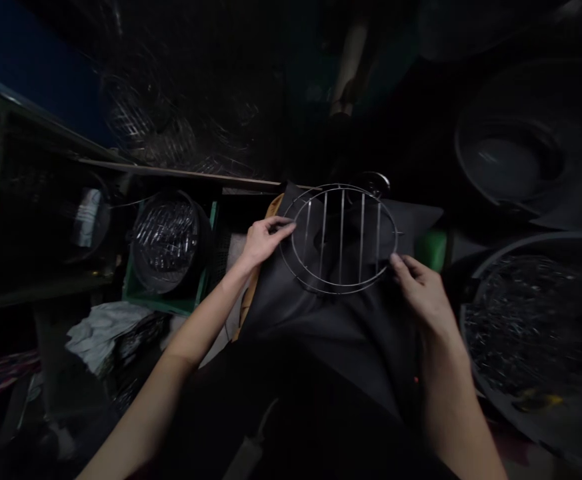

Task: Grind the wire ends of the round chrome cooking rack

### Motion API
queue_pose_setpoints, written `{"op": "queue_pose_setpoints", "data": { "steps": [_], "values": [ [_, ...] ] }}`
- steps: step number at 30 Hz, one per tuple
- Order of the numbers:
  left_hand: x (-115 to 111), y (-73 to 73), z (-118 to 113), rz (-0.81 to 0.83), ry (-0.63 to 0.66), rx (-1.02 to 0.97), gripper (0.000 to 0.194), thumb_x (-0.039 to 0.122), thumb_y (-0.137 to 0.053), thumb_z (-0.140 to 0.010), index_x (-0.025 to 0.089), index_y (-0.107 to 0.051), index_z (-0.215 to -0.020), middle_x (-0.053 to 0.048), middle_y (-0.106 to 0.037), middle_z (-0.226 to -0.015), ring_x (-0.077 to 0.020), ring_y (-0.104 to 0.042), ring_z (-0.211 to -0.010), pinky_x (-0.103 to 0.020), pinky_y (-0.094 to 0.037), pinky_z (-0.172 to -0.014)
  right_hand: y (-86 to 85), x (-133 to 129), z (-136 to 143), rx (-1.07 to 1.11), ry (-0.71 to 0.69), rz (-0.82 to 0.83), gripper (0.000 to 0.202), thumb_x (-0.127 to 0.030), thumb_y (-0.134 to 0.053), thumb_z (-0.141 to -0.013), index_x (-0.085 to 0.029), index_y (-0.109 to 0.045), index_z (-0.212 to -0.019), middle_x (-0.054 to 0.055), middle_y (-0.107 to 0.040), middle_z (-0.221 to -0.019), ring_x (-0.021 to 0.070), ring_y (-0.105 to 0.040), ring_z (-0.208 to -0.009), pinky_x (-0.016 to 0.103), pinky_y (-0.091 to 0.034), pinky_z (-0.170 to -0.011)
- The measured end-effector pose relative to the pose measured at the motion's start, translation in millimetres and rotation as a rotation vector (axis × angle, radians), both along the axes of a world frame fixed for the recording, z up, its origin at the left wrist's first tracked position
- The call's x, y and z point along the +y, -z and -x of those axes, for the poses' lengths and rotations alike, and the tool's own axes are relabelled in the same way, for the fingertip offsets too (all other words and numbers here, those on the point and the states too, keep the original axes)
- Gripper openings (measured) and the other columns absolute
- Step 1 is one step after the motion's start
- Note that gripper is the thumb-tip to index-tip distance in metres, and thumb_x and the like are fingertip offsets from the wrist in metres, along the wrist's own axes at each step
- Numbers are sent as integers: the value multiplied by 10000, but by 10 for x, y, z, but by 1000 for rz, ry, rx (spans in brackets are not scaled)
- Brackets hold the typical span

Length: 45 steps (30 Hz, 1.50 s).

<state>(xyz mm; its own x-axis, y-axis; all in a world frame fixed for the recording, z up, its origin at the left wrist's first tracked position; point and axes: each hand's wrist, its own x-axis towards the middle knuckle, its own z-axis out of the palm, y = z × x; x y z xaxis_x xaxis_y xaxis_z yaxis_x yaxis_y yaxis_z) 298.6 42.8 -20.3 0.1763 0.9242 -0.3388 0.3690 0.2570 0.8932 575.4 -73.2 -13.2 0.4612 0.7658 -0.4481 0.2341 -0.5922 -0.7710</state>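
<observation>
A round wire rack (341,240) with several parallel bars inside double rings is held over a dark cloth or apron (291,310). My left hand (265,240) pinches its left rim between thumb and fingers. At the lower right edge, the thumb and fingertips of my right hand (417,283) close on the rim. Small prongs stick out from the rings. Behind the rack's upper edge shows a shiny curved metal piece (375,180), partly hidden.
To the left, a dark round tub (201,230) of metal wire pieces sits in a green crate (158,305). A large tub (491,267) holding many small metal pieces stands right. Pale crumpled cloth (103,330) lies lower left. Wire racks (155,127) are stacked behind in shadow.
</observation>
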Motion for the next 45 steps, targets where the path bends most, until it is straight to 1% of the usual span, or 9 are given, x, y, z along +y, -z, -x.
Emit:
{"op": "queue_pose_setpoints", "data": {
  "steps": [4,9,11,15,20,28,31,36,45],
  "values": [
    [-11,36,-14,97,30,-85,341,478,-680,-755,165,-751,-869,-39,-726,-863,-175,-644,-848,-241,-457,-776,-43,3,49,92,54,121,487,-622,-712,-555,-170,-649,-726,29,-579,-674,165,-491,-656,277,-382,-560],
    [-23,54,-31,208,-28,-149,552,632,-527,-812,122,-737,-833,-66,-679,-690,-121,-597,-626,-227,-425,-601,-89,26,82,138,99,195,488,-599,-753,-484,-173,-632,-689,28,-558,-624,154,-464,-601,262,-355,-499],
    [-31,50,-24,207,-18,-140,553,636,-533,-802,120,-729,-819,-59,-666,-672,-107,-571,-593,-222,-410,-578,-87,22,75,124,85,209,498,-609,-753,-480,-175,-624,-686,26,-554,-613,153,-459,-589,261,-351,-490],
    [-45,38,5,148,58,-83,386,525,-661,-739,151,-718,-819,-18,-674,-740,-103,-575,-671,-218,-421,-673,-45,-3,45,108,29,217,513,-649,-732,-526,-178,-588,-673,-8,-498,-570,130,-423,-559,240,-333,-481],
    [-35,42,14,112,108,-63,342,478,-649,-755,147,-704,-818,-14,-680,-815,-129,-582,-780,-241,-413,-770,2,-25,45,101,-27,158,565,-708,-683,-569,-167,-594,-710,-15,-493,-608,120,-419,-590,238,-335,-527],
    [-60,51,-11,88,97,-106,318,456,-637,-777,138,-645,-769,12,-596,-729,-111,-519,-723,-224,-375,-704,9,-41,83,0,-114,42,559,-742,-567,-682,-185,-522,-670,-30,-425,-600,109,-364,-586,261,-308,-563],
    [-87,25,-19,95,83,-138,318,456,-640,-777,138,-626,-765,20,-568,-714,-104,-496,-696,-221,-365,-681,8,-54,94,-20,-138,17,530,-723,-537,-726,-200,-494,-647,-32,-399,-585,115,-343,-568,270,-300,-545],
    [-94,-44,-34,55,75,-166,296,436,-638,-786,142,-618,-760,21,-557,-707,-107,-491,-693,-221,-370,-679,8,-103,125,-53,-111,-19,529,-720,-513,-747,-213,-433,-623,-40,-356,-576,116,-320,-557,265,-288,-524],
    [-32,-316,-77,-66,82,-117,273,424,-624,-804,154,-631,-764,10,-607,-757,-127,-539,-765,-231,-396,-754,-86,-104,163,-134,-64,-135,523,-710,-486,-778,-205,-461,-644,-27,-391,-579,118,-374,-546,237,-344,-508]
  ]
}}
